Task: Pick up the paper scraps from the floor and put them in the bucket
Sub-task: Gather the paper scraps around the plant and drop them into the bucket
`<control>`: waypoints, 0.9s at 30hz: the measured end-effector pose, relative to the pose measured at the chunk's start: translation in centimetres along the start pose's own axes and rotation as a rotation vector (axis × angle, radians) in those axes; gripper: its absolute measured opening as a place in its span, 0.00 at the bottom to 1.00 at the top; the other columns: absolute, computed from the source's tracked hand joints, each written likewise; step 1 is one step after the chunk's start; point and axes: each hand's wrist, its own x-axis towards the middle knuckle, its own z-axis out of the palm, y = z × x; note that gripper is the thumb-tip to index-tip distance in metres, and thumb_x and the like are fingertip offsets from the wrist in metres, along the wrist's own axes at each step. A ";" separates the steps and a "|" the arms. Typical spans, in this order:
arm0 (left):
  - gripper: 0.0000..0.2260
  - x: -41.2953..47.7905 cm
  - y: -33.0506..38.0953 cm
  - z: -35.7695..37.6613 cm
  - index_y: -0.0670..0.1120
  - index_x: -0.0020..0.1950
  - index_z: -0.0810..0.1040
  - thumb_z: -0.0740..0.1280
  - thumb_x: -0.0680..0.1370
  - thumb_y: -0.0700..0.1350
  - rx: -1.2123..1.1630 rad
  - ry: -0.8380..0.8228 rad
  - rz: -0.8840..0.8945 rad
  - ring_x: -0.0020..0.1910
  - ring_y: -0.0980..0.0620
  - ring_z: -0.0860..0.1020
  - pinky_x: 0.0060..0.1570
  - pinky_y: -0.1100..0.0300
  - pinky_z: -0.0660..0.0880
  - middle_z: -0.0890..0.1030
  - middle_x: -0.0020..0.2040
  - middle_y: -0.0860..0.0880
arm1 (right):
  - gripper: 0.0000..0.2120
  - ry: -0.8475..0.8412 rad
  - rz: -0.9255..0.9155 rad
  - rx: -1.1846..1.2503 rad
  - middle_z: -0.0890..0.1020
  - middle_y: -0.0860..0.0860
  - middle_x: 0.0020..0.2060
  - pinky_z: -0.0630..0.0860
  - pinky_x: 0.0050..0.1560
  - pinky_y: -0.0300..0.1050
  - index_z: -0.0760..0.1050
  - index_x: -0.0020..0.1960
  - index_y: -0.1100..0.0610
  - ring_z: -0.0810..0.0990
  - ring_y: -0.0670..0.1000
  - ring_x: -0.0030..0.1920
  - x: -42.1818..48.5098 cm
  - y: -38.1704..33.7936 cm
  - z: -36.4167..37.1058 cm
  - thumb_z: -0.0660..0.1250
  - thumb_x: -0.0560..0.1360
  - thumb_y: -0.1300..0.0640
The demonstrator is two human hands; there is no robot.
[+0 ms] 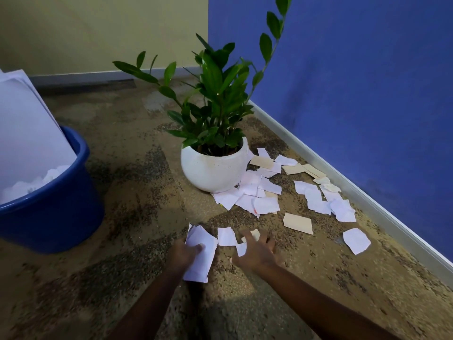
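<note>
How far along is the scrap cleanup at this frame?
Partly done. The blue bucket already holds white paper. In hand: the left hand grips a bunch of white scraps, and the right hand spreads over small scraps on the floor. Left: the pile beside the white plant pot and the scattered pieces along the blue wall.

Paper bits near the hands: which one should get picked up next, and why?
Probably the right hand should close on the small white scrap by its spread fingers. That scrap is the nearest one, and the left hand grips a bundle of scraps, so it is full.
</note>
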 end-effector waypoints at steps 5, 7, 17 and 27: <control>0.25 -0.4 0.6 -1.0 0.33 0.70 0.68 0.69 0.75 0.40 0.013 0.006 -0.012 0.65 0.40 0.74 0.65 0.51 0.69 0.74 0.67 0.36 | 0.18 -0.009 -0.103 -0.034 0.59 0.55 0.70 0.67 0.68 0.55 0.71 0.62 0.46 0.56 0.61 0.71 -0.6 -1.2 0.1 0.67 0.73 0.56; 0.26 -0.7 1.0 -1.5 0.35 0.71 0.66 0.69 0.75 0.41 0.040 0.010 -0.002 0.66 0.40 0.74 0.65 0.53 0.68 0.73 0.68 0.36 | 0.15 -0.007 -0.194 -0.082 0.61 0.55 0.69 0.66 0.68 0.52 0.72 0.60 0.47 0.58 0.59 0.71 -0.9 -1.2 0.2 0.66 0.74 0.56; 0.24 -1.5 3.5 -6.9 0.33 0.69 0.69 0.68 0.76 0.39 -0.058 0.108 0.095 0.65 0.40 0.74 0.62 0.54 0.70 0.74 0.67 0.36 | 0.16 -0.014 -0.300 -0.127 0.77 0.61 0.59 0.69 0.47 0.44 0.62 0.60 0.55 0.77 0.59 0.57 -0.7 -2.6 -1.8 0.60 0.74 0.65; 0.21 -2.2 8.5 -15.4 0.35 0.68 0.70 0.67 0.77 0.39 -0.308 0.230 0.191 0.62 0.40 0.75 0.52 0.55 0.71 0.76 0.64 0.37 | 0.14 0.060 -0.513 0.102 0.76 0.60 0.51 0.65 0.38 0.41 0.60 0.49 0.55 0.75 0.55 0.48 -2.3 -13.2 -6.5 0.63 0.73 0.68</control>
